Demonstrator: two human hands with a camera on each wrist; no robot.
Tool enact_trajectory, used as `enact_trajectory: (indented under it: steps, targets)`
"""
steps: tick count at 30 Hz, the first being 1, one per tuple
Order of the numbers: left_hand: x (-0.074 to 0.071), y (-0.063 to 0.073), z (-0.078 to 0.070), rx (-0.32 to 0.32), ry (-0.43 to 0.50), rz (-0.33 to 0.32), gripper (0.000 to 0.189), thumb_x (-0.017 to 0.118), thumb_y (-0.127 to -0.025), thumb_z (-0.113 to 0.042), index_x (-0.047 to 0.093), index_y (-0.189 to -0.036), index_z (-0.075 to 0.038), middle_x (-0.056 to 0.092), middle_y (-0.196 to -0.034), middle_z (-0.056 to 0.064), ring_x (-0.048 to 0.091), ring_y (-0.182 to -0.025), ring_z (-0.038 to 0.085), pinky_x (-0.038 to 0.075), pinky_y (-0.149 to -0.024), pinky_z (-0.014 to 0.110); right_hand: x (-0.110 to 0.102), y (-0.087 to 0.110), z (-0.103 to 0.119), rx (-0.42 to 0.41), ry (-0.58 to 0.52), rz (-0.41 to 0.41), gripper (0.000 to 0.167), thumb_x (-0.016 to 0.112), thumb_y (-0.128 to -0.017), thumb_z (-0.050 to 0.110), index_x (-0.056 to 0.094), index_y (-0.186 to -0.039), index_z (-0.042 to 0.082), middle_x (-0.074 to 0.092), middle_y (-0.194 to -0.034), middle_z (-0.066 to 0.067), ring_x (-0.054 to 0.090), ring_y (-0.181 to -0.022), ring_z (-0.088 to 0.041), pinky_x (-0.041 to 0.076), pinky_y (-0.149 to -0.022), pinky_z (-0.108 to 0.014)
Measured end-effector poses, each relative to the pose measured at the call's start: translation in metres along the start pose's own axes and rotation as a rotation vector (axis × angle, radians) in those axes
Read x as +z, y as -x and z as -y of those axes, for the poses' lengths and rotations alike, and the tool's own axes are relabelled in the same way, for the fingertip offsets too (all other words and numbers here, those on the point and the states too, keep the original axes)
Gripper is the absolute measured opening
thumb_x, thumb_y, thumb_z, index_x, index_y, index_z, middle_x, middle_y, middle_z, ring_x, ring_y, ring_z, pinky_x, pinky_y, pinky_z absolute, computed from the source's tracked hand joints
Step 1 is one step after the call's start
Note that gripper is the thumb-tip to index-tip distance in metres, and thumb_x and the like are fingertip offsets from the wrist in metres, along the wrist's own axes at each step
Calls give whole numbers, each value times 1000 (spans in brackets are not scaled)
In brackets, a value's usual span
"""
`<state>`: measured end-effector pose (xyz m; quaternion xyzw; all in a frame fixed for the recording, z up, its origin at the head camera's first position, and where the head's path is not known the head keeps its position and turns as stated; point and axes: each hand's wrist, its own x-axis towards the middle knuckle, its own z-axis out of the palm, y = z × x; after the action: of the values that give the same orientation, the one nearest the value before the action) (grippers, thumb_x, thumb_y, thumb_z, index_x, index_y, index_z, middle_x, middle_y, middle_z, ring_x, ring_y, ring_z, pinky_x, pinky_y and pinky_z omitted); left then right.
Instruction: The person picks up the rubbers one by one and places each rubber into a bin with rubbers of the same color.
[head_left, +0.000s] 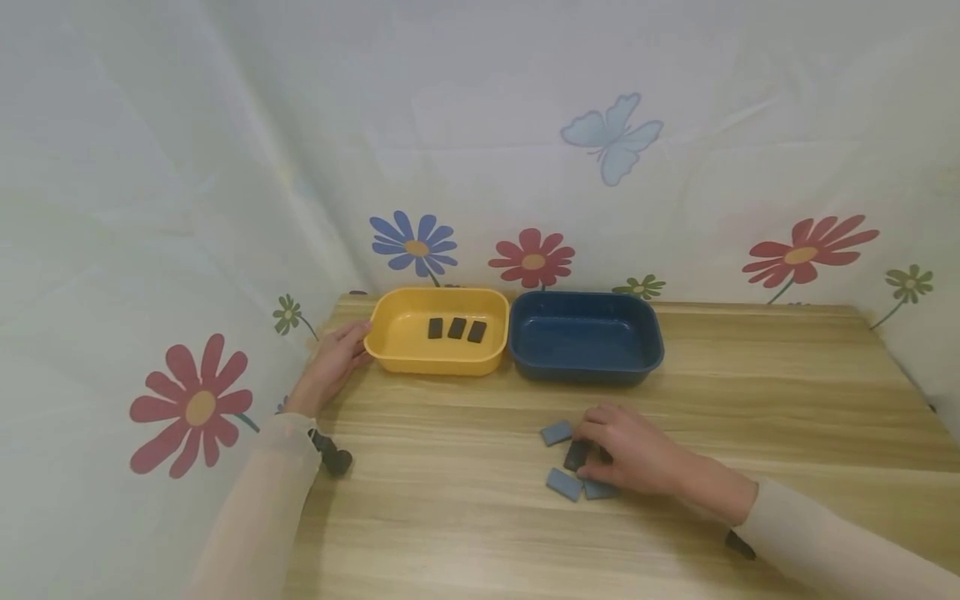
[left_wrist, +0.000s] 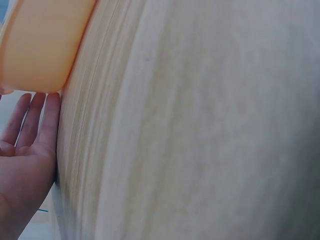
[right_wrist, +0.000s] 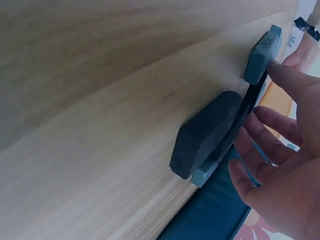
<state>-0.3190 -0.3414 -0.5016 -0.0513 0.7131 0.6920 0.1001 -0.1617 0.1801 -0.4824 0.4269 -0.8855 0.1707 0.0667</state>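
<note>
My right hand (head_left: pixel 630 450) is over a small group of tiles on the table, thumb and fingertips at opposite edges of a black tile (head_left: pixel 576 456), which it pinches. Blue-grey tiles lie around it: one grey tile (head_left: pixel 557 432) behind, another grey tile (head_left: pixel 564 483) in front, a third partly under the hand. In the right wrist view a second black tile (right_wrist: pixel 207 135) lies nearer the camera, outside the grip. My left hand (head_left: pixel 337 360) rests against the left end of the yellow tray (head_left: pixel 438 367), its fingers straight in the left wrist view (left_wrist: pixel 37 120).
Inside the yellow tray lie three black tiles (head_left: pixel 457 327). A dark blue tray (head_left: pixel 585 373) stands right beside it. Both trays are at the back of the wood-grain table (head_left: pixel 420 500), close to a flower-printed curtain (head_left: pixel 480 125).
</note>
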Motion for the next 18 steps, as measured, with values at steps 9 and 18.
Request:
enact_trajectory:
  steps: [9, 18]
  targets:
    - [8, 9, -9, 2, 2, 21, 65, 49, -114, -33, 28, -162, 7, 34, -167, 23, 40, -152, 32, 40, -123, 41, -6, -7, -9, -84, -51, 38, 37, 90, -82, 23, 76, -114, 10, 64, -99, 5, 54, -85, -6, 53, -71, -26]
    - [8, 12, -16, -2, 10, 13, 63, 52, -114, -32, 35, -159, 7, 39, -164, 22, 54, -138, 22, 51, -112, 30, -28, -24, -9, -63, -75, 28, 36, 87, -88, 21, 74, -118, 7, 67, -110, 0, 60, -101, -13, 59, -83, -32]
